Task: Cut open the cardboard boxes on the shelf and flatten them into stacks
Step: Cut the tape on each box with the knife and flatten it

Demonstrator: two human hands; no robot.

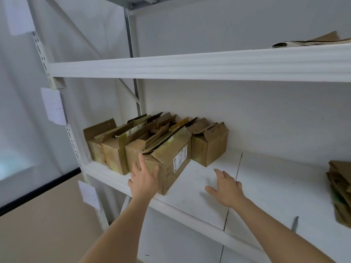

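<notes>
Several worn brown cardboard boxes stand in a row on the white middle shelf (209,186). The nearest box (171,158) carries a white label and sits turned out from the row, its top flaps loose. My left hand (143,179) lies flat against that box's left front face, fingers spread. My right hand (227,187) hovers open over the bare shelf, a little to the right of the box and apart from it. Another box (209,145) stands behind, further right. A knife (294,223) lies on the shelf near its front edge, right of my right arm.
A stack of flattened cardboard (340,190) lies at the shelf's right end. More flattened cardboard (313,41) rests on the upper shelf at the right. A slotted white upright (72,141) with paper tags stands at the left.
</notes>
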